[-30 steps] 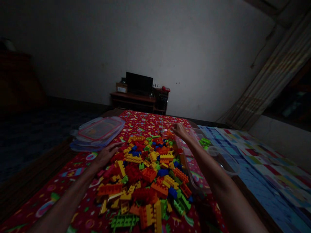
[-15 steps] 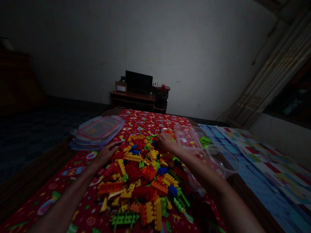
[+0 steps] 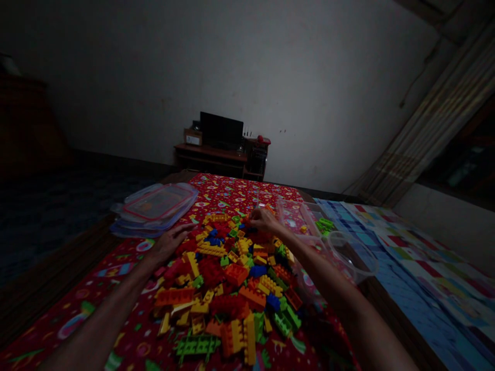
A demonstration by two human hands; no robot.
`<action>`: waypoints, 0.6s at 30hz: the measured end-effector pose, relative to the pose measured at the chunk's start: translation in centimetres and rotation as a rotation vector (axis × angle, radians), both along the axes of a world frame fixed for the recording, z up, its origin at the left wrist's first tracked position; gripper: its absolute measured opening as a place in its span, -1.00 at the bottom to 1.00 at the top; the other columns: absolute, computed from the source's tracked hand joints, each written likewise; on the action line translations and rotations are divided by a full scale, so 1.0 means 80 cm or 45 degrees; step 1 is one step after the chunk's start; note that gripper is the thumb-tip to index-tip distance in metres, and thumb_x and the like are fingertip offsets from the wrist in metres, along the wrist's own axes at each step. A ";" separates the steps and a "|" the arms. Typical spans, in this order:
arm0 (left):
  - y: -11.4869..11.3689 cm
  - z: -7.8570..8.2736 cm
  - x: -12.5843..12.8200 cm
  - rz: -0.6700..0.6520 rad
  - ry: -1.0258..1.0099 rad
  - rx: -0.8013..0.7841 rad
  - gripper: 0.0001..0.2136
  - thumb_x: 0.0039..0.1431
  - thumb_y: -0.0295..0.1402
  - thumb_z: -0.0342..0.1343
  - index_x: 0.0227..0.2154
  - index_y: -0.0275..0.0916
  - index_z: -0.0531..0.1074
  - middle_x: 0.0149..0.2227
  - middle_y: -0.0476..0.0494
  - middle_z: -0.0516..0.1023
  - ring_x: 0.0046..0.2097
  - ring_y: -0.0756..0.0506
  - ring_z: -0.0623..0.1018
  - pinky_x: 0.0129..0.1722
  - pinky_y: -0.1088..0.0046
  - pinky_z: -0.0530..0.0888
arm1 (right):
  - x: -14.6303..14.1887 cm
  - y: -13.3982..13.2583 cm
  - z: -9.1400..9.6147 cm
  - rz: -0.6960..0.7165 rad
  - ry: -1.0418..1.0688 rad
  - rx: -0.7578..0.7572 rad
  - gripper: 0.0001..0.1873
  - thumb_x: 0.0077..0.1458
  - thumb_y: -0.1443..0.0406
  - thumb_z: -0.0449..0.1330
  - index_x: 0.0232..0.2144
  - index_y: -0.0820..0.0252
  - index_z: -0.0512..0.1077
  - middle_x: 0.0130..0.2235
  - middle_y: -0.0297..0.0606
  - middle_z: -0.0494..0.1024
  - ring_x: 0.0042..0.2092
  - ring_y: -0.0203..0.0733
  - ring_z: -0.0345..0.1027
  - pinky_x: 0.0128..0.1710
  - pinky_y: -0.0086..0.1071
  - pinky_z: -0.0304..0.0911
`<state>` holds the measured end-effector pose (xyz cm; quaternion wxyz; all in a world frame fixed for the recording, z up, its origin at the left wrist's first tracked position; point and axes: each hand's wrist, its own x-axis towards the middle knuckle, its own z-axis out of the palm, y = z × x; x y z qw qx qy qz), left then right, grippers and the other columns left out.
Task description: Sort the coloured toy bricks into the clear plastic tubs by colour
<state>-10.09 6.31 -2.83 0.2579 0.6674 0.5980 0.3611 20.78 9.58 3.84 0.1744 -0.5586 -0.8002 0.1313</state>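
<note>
A wide heap of toy building bricks (image 3: 235, 275) in yellow, orange, red, green and blue lies on a red patterned cloth (image 3: 228, 190). At the heap's left edge rests my left hand (image 3: 170, 243), its fingers stretched out and holding nothing. My right hand (image 3: 265, 220) is over the far right part of the heap with its fingers pinched together. Something red-orange shows at the fingertips, but whether it is held is too dark to tell. Just right of that hand stand clear plastic boxes (image 3: 284, 206), one with green bricks (image 3: 325, 225) inside.
Stacked clear lids (image 3: 154, 206) lie on the left, one with a red rim. A round clear tub (image 3: 358, 257) stands to the right, beside a bed with a blue and checked cover (image 3: 421, 247). A desk with a monitor (image 3: 221, 130) is against the wall.
My right hand has turned slightly, and its fingertips now point left with something red-orange beside them. The left hand stays at the edge of the heap.
</note>
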 end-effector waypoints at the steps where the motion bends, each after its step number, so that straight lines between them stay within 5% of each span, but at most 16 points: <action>1: 0.000 0.000 0.000 -0.002 -0.001 0.002 -0.48 -0.10 -0.01 -0.07 -0.17 -0.19 0.56 -0.08 -0.12 0.61 0.02 -0.24 0.52 0.04 0.34 0.42 | 0.001 0.001 0.001 -0.009 0.079 -0.040 -0.78 0.00 0.38 0.18 -0.25 0.26 0.53 -0.35 -0.27 0.58 -0.33 -0.28 0.41 -0.38 -0.52 0.18; 7: 0.001 -0.001 -0.001 -0.008 -0.006 0.001 -0.49 -0.10 0.00 -0.06 -0.21 -0.17 0.57 -0.10 -0.11 0.62 0.03 -0.24 0.52 0.05 0.33 0.42 | 0.017 -0.003 0.014 -0.108 0.281 0.095 -0.64 0.05 0.40 0.12 -0.07 0.28 0.45 -0.25 -0.20 0.59 -0.28 -0.25 0.43 -0.29 -0.46 0.27; 11: 0.001 -0.001 -0.001 -0.013 -0.008 0.001 -0.48 -0.11 0.03 -0.04 -0.21 -0.17 0.58 -0.08 -0.12 0.61 0.03 -0.26 0.52 0.05 0.31 0.42 | 0.038 0.005 0.033 -0.194 0.097 0.283 -0.64 0.07 0.39 0.07 -0.08 0.28 0.46 -0.17 -0.15 0.58 -0.17 -0.19 0.42 -0.18 -0.40 0.27; 18: -0.002 0.003 0.001 -0.015 -0.029 -0.012 -0.45 -0.11 0.05 -0.05 -0.20 -0.20 0.57 -0.03 -0.16 0.58 0.04 -0.26 0.51 0.04 0.32 0.42 | 0.067 0.032 0.054 -0.277 -0.152 0.239 -0.53 -0.05 0.51 0.04 -0.06 0.39 0.49 -0.20 -0.05 0.58 -0.24 -0.19 0.41 -0.28 -0.46 0.21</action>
